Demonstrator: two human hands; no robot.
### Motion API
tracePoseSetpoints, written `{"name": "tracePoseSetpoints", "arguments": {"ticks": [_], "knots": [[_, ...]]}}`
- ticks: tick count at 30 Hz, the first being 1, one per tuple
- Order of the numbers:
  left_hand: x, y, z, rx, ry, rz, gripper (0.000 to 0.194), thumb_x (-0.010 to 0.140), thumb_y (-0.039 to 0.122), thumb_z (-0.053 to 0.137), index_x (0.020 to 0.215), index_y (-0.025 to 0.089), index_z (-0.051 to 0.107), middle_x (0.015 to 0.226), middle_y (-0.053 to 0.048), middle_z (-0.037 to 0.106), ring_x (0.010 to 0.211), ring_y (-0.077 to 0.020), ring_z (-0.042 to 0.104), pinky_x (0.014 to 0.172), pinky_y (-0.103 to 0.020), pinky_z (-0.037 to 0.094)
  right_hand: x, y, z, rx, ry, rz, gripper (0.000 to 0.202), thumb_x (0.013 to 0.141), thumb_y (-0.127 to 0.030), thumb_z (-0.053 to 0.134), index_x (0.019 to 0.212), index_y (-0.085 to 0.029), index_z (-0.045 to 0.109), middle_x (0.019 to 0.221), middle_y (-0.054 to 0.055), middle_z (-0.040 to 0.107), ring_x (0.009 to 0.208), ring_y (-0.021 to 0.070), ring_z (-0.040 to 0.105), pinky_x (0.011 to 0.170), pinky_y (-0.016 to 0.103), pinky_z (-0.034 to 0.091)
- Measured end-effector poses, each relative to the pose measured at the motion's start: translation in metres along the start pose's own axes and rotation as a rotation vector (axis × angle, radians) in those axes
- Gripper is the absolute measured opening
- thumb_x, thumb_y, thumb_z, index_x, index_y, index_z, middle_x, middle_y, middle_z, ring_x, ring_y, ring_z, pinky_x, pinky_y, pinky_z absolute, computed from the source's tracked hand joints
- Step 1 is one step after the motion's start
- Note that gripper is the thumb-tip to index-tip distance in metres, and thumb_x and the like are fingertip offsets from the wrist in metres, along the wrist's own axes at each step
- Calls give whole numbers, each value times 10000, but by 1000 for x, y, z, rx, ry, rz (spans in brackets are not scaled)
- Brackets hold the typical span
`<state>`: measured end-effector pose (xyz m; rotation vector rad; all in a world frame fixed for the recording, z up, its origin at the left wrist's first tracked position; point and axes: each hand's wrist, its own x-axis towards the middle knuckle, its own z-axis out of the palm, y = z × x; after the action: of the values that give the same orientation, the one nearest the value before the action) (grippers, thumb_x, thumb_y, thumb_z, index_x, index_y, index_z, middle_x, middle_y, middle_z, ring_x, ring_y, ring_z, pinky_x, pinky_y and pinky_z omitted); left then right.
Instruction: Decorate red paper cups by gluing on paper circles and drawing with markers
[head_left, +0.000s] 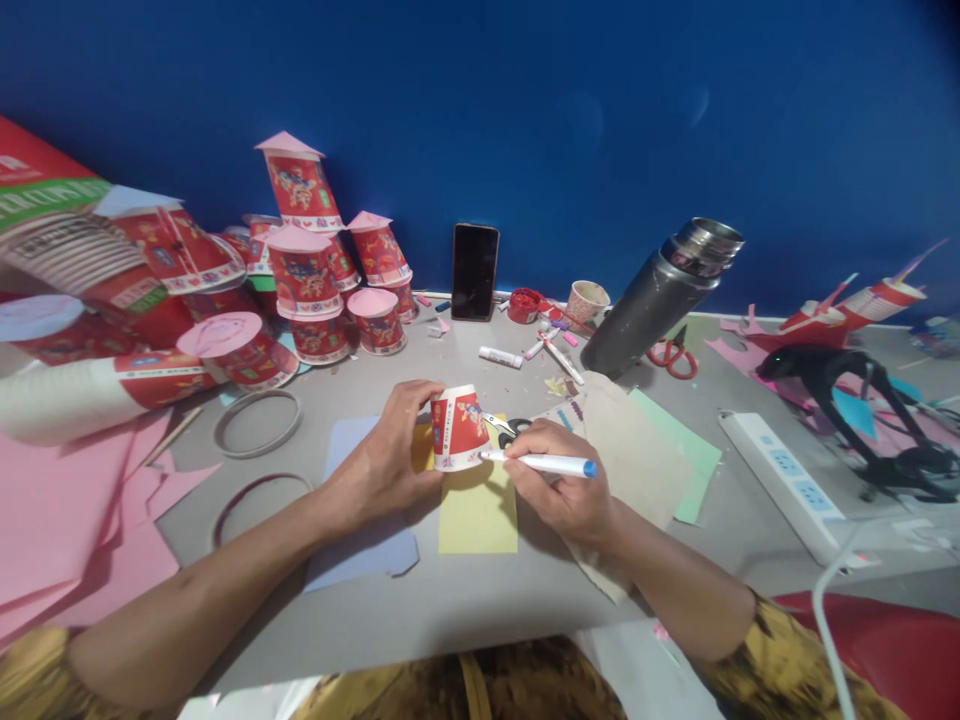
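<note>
My left hand (397, 450) grips a red and white patterned paper cup (459, 430) from its left side, thumb low and fingers at the top. In my right hand (562, 470) is a white marker (555, 464) with a blue end, its tip at the cup's lower right edge. Under the cup lies a yellow paper sheet (478, 525), partly over a blue sheet (360, 555). Scissors (501, 428) with dark handles show between the cup and my right hand, partly hidden.
Decorated cups with paper roofs (307, 270) stand stacked at the left by pink paper (52, 500). A phone (475, 272) leans on the blue wall. A dark flask (652, 300), red-handled scissors (673, 357) and a power strip (784, 485) lie rightward.
</note>
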<state>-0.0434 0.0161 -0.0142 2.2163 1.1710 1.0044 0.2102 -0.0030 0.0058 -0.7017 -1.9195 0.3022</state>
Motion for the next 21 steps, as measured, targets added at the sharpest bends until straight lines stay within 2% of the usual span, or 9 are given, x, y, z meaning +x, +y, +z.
{"name": "tracePoseSetpoints", "arguments": {"ticks": [5, 13, 21], "knots": [[1, 1, -1, 11, 4, 11, 747, 786, 188, 772, 1449, 266, 436, 1420, -137, 556, 1352, -348, 619, 1147, -578, 560, -2, 1, 1, -14, -37, 14, 87, 1014, -199, 643, 947, -229, 689, 777, 24, 761, 667, 173, 684, 641, 304, 538], [3, 2, -2, -1, 16, 2, 727, 772, 225, 798, 1417, 272, 465, 1387, -122, 583, 1332, -346, 634, 1138, -558, 566, 0, -2, 0, 16, -14, 20, 87, 991, -171, 643, 945, -235, 681, 765, 17, 754, 653, 167, 668, 631, 297, 524], [3, 4, -3, 11, 31, 105, 726, 803, 191, 799, 1442, 278, 466, 1380, -125, 586, 1322, -349, 632, 1109, -561, 590, -2, -2, -1, -6, -42, 83, 89, 974, -187, 642, 912, -239, 680, 767, 13, 757, 644, 167, 682, 618, 292, 518]]}}
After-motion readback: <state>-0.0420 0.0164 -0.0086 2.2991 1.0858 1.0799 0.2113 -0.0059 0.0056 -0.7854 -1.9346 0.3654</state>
